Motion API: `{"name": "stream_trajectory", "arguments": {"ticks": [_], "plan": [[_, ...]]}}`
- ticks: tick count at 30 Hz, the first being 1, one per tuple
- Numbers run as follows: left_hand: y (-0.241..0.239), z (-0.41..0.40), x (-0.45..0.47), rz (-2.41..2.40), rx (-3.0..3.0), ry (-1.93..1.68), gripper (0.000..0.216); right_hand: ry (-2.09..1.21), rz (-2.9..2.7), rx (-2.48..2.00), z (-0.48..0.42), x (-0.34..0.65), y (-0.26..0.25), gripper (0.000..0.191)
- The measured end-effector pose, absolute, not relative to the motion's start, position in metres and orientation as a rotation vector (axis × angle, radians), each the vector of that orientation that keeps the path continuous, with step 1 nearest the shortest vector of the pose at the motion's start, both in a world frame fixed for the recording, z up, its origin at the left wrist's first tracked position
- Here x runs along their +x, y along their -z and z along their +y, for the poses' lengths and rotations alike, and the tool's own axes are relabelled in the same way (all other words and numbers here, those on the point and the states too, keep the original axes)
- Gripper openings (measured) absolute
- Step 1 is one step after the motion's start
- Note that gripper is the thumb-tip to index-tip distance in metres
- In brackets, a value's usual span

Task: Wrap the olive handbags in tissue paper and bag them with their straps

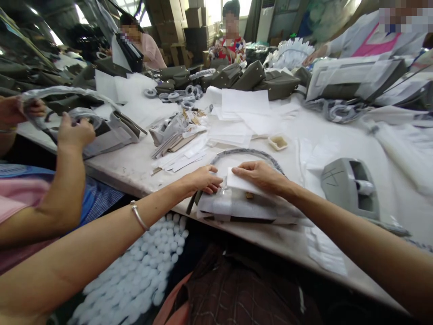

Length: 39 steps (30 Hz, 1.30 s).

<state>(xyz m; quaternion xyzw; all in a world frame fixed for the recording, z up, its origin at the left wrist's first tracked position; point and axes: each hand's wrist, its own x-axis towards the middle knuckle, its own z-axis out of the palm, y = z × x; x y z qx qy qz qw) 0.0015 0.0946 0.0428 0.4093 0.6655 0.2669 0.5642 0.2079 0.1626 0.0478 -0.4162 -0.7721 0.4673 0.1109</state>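
Note:
In front of me a handbag [233, 208] lies at the table's front edge, its body covered with white wrapping and its dark handle [248, 152] arching behind. A small gold-coloured piece [249, 195] shows on it. My right hand [262, 176] grips a folded white sheet [241, 181] between thumb and fingers, just above the bag. At the bag's left end is my left hand [207, 179], its fingers apart. A bit of clear plastic lies by its fingertips, and I cannot tell whether they touch it.
A grey tape dispenser [350, 187] stands to the right. Left of centre lie stacked cards and papers [182, 151]; a small dish [278, 142] sits beyond the handle. A co-worker's hands [76, 128] handle another bag [113, 135] at the left. Dark bags [250, 76] line the back.

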Motion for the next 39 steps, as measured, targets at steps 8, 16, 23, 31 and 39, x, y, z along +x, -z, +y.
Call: {"name": "stream_trajectory", "arguments": {"ticks": [8, 16, 23, 31, 39], "plan": [[-0.041, 0.104, 0.01, 1.472, 0.817, -0.591, 0.093, -1.343, -2.302, -1.388, 0.177, 0.208, -0.023, 0.057], [-0.018, 0.09, 0.017, 1.27, 0.54, -0.918, 0.088, -1.354, -2.308, -1.394, 0.173, 0.21, -0.008, 0.049], [-0.008, 0.079, 0.014, 1.064, 0.359, -1.171, 0.074, -0.993, -2.655, -1.415, 0.172, 0.202, -0.018, 0.032], [0.001, 0.076, 0.017, 1.06, 0.417, -1.235, 0.071, -0.941, -2.927, -1.255, 0.173, 0.173, -0.035, 0.033], [0.015, 0.068, -0.001, 1.417, 1.235, -1.035, 0.065, -0.96, -2.796, -1.261, 0.165, 0.181, -0.019, 0.021]]}}
